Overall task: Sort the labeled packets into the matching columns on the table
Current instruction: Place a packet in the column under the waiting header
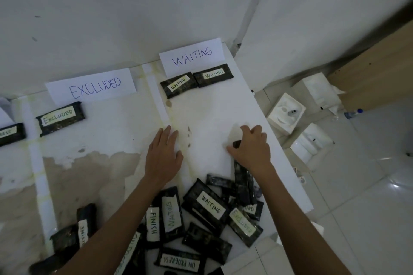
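Toward 12 o'clock two WAITING packets (178, 85) lie sorted, one EXCLUDED packet (61, 118) at 10; most stay in the pile (205, 207) at 6. Meanwhile the right hand (250, 147) grips a dark packet (242, 185), and the left hand (164, 154) rests flat.

2 hands (164, 154), 2 readable signs (90, 87), 2 packets (178, 83) under WAITING, 1 under EXCLUDED

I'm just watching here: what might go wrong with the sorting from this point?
The packet gripped by the right hand shows no label from here, so it might land in the wrong column. That hand works close to the table's right edge, so the packet may slip to the floor. The pile is jumbled, with some labels hidden.
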`<state>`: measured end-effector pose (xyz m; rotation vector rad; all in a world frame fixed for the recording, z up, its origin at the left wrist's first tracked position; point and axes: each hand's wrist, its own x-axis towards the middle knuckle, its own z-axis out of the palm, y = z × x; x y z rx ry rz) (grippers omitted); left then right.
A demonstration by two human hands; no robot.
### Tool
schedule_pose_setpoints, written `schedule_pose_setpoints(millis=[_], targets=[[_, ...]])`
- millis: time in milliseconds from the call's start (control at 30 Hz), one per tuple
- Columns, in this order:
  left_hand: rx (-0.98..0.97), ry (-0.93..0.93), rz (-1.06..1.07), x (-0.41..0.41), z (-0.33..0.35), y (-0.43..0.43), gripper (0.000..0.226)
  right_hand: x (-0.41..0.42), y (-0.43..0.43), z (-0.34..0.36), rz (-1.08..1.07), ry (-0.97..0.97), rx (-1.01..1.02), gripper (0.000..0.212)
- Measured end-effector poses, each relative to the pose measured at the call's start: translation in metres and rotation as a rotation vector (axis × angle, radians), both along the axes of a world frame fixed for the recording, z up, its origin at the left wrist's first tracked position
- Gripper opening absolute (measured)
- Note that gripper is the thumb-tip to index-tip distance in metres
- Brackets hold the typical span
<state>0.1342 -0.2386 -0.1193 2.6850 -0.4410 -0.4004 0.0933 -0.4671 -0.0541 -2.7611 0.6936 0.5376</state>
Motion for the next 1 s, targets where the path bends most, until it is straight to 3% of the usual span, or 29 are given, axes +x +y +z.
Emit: schedule_pose_setpoints(millis=[133,367,467,567,667,900,1000], targets=[[0.062,-0.037,-0.056,-0.007,-0.008,0.003,0.061,-0.032,0.02,-0.011,-0.127,0.124,0.01,0.088],[0.063,-0.025,-0.078,-0.007,-0.009,0.007,0.061,-0.041,0.022,-0.008,-0.229,-0.073,0.217,0.084],[-0.041,0.003,-0.044,-0.008,0.0,0.002,0.051,-0.035,0.015,0.012,-0.379,-0.238,0.56,0.072],[-0.253,0.049,-0.068,-0.023,0.019,-0.009,0.04,-0.03,0.013,0.03,-0.674,-0.33,1.135,0.042],[-0.472,0.214,-0.061,-0.046,0.043,-0.024,0.027,-0.031,0.018,0.036,-0.809,-0.392,1.563,0.034],[-0.792,0.661,0.216,-0.074,0.079,-0.036,0.025,-0.034,0.034,0.031,-0.865,-0.439,1.718,0.038],[-0.794,0.716,0.26,-0.075,0.079,-0.031,0.021,-0.028,0.04,0.035,-0.821,-0.364,1.581,0.027]])
